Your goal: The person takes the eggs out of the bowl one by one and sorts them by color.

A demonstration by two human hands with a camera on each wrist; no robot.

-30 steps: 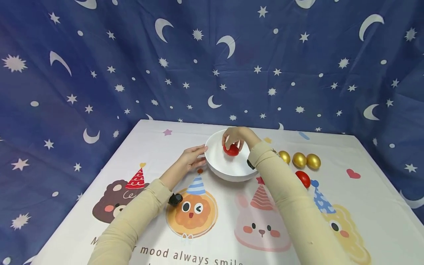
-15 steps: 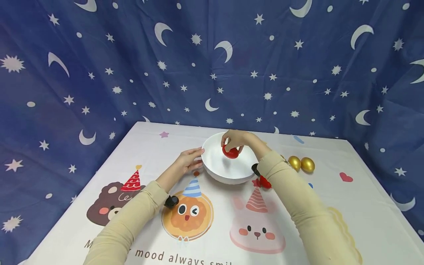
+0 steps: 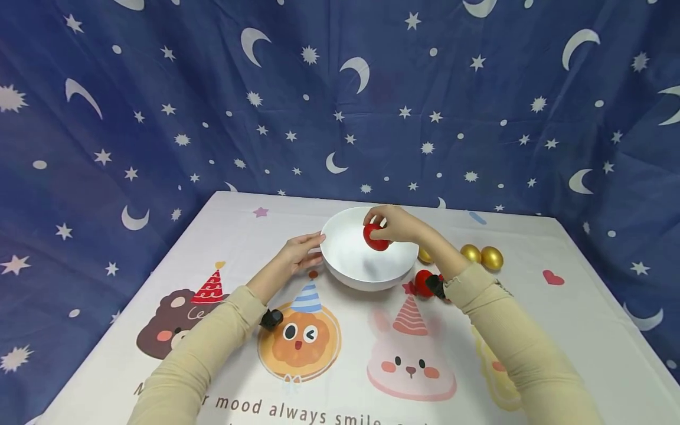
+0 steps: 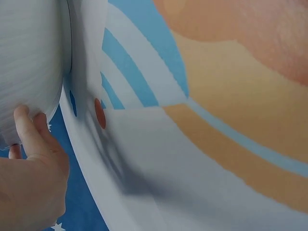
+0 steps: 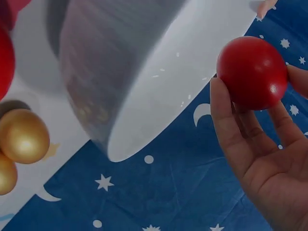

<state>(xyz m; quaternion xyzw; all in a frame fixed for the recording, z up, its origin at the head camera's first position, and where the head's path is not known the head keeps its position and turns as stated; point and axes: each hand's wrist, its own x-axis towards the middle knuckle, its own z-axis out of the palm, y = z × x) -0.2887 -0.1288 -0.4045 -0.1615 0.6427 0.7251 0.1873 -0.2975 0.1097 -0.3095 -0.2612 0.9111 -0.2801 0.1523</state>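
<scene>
A white bowl (image 3: 345, 271) stands near the back of the table. At its left rim my left hand (image 3: 300, 252) grips it; in the left wrist view, fingers (image 4: 36, 130) touch the outer wall. My right hand (image 3: 395, 225) pinches a smooth red egg (image 3: 376, 237) over the right part of the bowl. The right wrist view shows this red egg (image 5: 252, 72) between fingertips and thumb, above the rim. Part of the bowl's inside is hidden behind the right hand and egg.
Golden eggs (image 3: 491, 258) lie right of the bowl, one partly hidden behind the right forearm. Another red egg (image 3: 423, 283) rests near the bowl's right front, with more red peeking out behind the wrist camera (image 3: 435, 287). A patterned blue curtain (image 3: 297, 118) hangs behind the table.
My right hand, holding the red egg, has risen from low inside the bowl and shifted right. The left hand stays at the bowl's left rim. The head view has shifted slightly.
</scene>
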